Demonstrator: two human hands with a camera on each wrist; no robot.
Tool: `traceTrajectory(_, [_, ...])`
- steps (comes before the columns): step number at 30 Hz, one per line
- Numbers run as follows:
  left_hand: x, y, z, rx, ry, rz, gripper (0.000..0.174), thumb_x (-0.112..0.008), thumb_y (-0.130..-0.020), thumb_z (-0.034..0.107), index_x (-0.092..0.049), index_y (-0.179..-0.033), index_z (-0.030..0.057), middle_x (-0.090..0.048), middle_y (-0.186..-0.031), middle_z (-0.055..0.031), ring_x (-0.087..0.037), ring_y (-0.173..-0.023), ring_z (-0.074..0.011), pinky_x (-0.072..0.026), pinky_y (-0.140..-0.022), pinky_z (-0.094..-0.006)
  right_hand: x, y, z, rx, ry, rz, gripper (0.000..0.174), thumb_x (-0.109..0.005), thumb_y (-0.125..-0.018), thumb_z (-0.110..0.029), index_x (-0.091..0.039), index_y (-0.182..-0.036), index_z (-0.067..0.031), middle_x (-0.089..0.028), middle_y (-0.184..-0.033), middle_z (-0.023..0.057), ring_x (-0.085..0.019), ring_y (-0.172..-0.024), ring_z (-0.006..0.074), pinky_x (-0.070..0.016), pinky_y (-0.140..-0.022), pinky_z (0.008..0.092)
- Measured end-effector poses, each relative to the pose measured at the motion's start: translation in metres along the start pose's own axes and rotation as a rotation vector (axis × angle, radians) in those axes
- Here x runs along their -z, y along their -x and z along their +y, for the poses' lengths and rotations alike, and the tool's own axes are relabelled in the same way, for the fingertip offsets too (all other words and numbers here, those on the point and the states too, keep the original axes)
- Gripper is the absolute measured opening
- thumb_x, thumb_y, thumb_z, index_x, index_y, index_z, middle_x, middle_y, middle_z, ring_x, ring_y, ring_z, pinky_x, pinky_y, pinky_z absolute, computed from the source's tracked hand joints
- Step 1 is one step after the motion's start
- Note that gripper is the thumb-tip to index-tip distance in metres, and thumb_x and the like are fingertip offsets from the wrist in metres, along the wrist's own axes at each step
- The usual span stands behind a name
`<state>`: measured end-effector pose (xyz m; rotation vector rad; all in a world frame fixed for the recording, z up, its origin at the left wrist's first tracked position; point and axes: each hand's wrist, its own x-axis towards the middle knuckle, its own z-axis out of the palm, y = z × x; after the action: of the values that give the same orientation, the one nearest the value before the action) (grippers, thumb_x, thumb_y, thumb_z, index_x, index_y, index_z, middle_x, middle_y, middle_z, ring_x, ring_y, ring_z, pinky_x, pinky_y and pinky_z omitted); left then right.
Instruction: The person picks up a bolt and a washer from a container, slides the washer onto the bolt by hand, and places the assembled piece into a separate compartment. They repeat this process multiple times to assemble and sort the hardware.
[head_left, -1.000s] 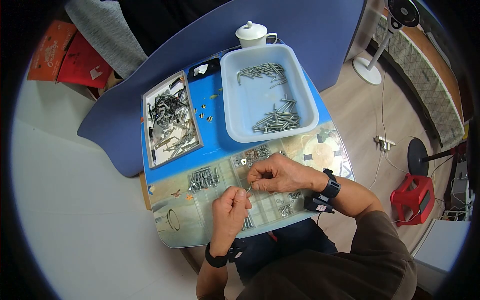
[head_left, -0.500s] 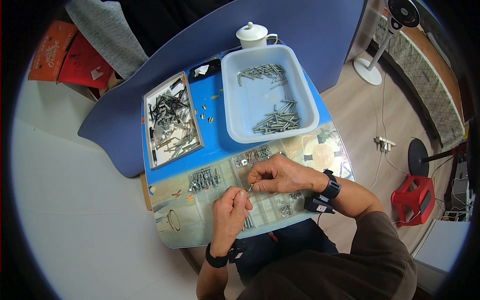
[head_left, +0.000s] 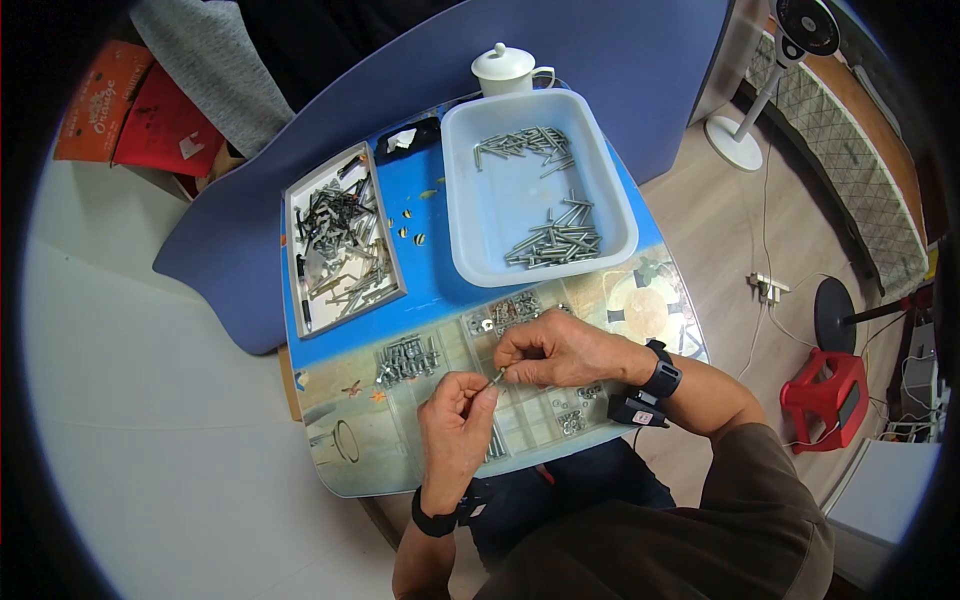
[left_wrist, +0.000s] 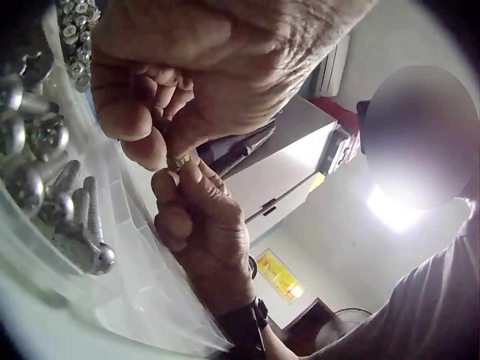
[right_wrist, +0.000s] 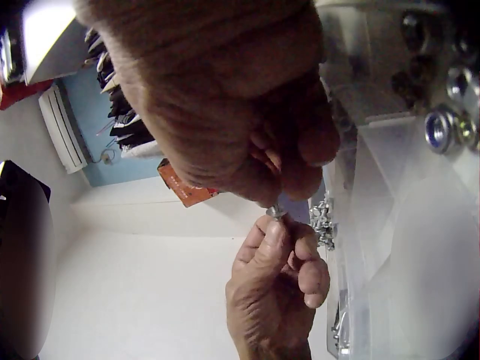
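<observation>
Over the clear compartment box (head_left: 405, 410), the left hand (head_left: 455, 430) and right hand (head_left: 565, 350) meet fingertip to fingertip. Between them is a small metal piece (head_left: 497, 377), pinched from both sides. In the right wrist view this metal piece (right_wrist: 277, 212) looks like a small silver fastener, held by the thumb and fingers of the left hand (right_wrist: 274, 292) below and by the right hand (right_wrist: 217, 97) above. The left wrist view shows the same piece (left_wrist: 177, 163) mostly covered by fingertips. Its exact shape cannot be told.
Screws (head_left: 408, 360) and nuts (head_left: 515, 308) lie in box compartments. Behind stand a white tub (head_left: 455, 200) with long bolts and, to its left, a shallow tray (head_left: 398, 275) of mixed hardware. A lidded white cup (head_left: 503, 70) is at the back.
The left hand has shifted slightly left and its fingers have changed position on the metal piece. The right hand has hardly moved.
</observation>
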<state>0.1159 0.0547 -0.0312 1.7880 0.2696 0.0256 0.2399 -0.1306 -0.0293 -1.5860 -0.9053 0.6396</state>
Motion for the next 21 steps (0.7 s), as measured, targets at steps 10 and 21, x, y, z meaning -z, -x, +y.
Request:
traceTrajectory(10, [0.008, -0.003, 0.009, 0.247, 0.027, -0.149, 0.017, -0.062, -0.098, 0.014, -0.065, -0.097, -0.0023, -0.068, -0.076, -0.0031, -0.057, -0.063, -0.0044, -0.045, -0.057, -0.0225, 0.0, -0.001, 0.0, -0.002, 0.001, 0.001, 0.013, -0.074, -0.091, -0.01, -0.067, -0.097, -0.0011, -0.058, -0.071, -0.0004, -0.048, -0.061, 0.0079, -0.04, -0.055, 0.0277])
traceTrajectory(21, [0.001, 0.0, -0.001, -0.006, -0.033, -0.012, 0.011, -0.063, -0.097, 0.008, -0.062, -0.102, -0.0024, -0.065, -0.081, -0.0027, -0.054, -0.063, -0.0032, -0.0438, -0.056, -0.0189, -0.001, -0.001, 0.001, -0.001, 0.005, 0.001, 0.014, -0.074, -0.091, -0.01, -0.067, -0.098, -0.0006, -0.059, -0.071, -0.0004, -0.048, -0.061, 0.0079, -0.0402, -0.055, 0.0275])
